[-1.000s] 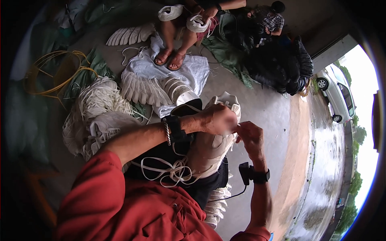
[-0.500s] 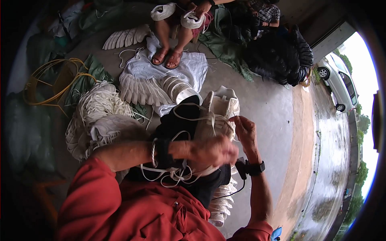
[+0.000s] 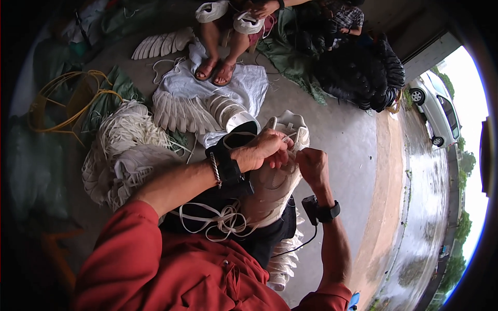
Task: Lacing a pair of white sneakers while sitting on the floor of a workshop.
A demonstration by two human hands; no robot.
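Note:
A cream-white shoe upper lies across my dark-clothed lap, its heel end pointing away from me. Over its lacing area my left hand is closed, the fingers pinching a white shoelace. At the upper's right edge my right hand is curled into a fist on the lace; its fingertips are partly hidden. Loose loops of lace hang over my lap at the near left of the upper. A stack of white shoe parts shows below my right thigh.
Left of me are a heap of white laces and more uppers. Ahead, nested uppers lie on a white sheet by a seated person's sandalled feet. A black pile stands far right; a yellow wire frame stands left.
My left hand has moved forward from the near part of the upper to its lacing area and now pinches there. My right hand has closed into a fist and dropped slightly.

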